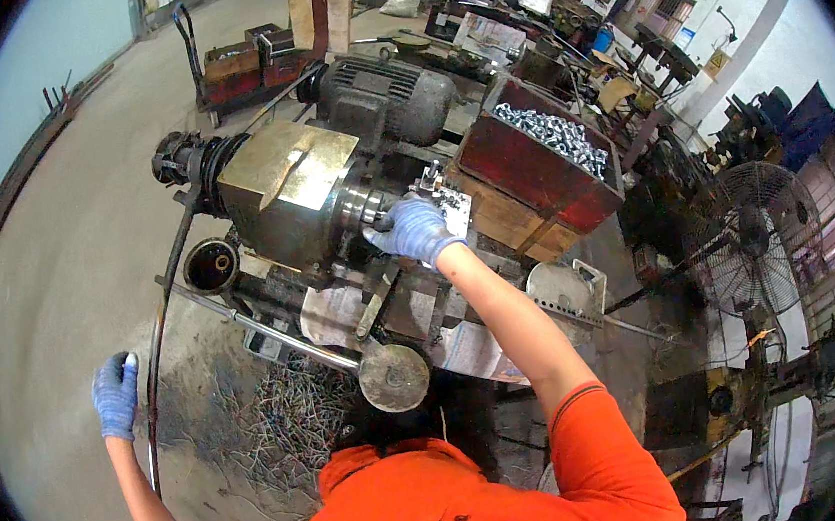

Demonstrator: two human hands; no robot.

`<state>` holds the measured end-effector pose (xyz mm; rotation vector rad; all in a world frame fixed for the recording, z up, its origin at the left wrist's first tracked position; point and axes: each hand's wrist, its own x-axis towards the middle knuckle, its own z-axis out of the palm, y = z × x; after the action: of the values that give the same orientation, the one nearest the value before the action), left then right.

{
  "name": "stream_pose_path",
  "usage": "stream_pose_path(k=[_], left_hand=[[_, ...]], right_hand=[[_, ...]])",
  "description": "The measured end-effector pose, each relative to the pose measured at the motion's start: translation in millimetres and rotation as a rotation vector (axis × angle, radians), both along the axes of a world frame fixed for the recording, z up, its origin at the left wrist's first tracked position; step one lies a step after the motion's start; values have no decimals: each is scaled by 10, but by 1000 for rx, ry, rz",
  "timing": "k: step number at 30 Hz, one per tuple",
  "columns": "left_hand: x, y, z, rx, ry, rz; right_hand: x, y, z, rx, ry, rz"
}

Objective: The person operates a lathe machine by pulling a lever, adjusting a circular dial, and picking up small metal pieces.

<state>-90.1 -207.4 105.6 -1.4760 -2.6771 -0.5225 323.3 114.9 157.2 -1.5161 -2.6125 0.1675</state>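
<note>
My right hand [412, 229], in a blue knit glove, reaches to the chuck [360, 209] of a lathe-like machine. Its fingers are bent together at the chuck's front; whatever they hold is hidden. Just beyond it is a bright metal tool block [453, 207]. A brass-coloured plate [288, 167] covers the machine's head. Out to the left, my left hand [116, 395], gloved alike, is raised beside a long dark lever [166, 295]. A narrow gap seems to separate them. The left thumb stands apart from the fingers, with nothing visible in that hand.
A dark red bin [519, 165] full of small shiny metal parts stands beyond my right hand. Below the machine, metal shavings [288, 424] cover the floor. A round metal disc [394, 376] juts toward me. An electric motor [385, 98] sits behind; a caged fan [755, 238] stands right.
</note>
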Motion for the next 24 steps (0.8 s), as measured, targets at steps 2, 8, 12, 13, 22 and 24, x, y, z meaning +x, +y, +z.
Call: stream_pose_path(k=[2, 8, 12, 13, 22, 24], left_hand=[[58, -113, -33, -62, -99, 57], [296, -302, -208, -75, -214, 55], [353, -344, -369, -129, -64, 99], [347, -335, -433, -168, -8, 125], [-1410, 74, -714, -150, 658, -14], [-1555, 202, -627, -195, 680, 15]], right_hand=[[-96, -12, 27, -43, -19, -37], [-57, 24, 98, -114, 2, 95], [-162, 36, 153, -88, -81, 148], [-171, 59, 116, -85, -63, 173], [-210, 15, 98, -89, -61, 104], [-188, 5, 124, -58, -40, 114]])
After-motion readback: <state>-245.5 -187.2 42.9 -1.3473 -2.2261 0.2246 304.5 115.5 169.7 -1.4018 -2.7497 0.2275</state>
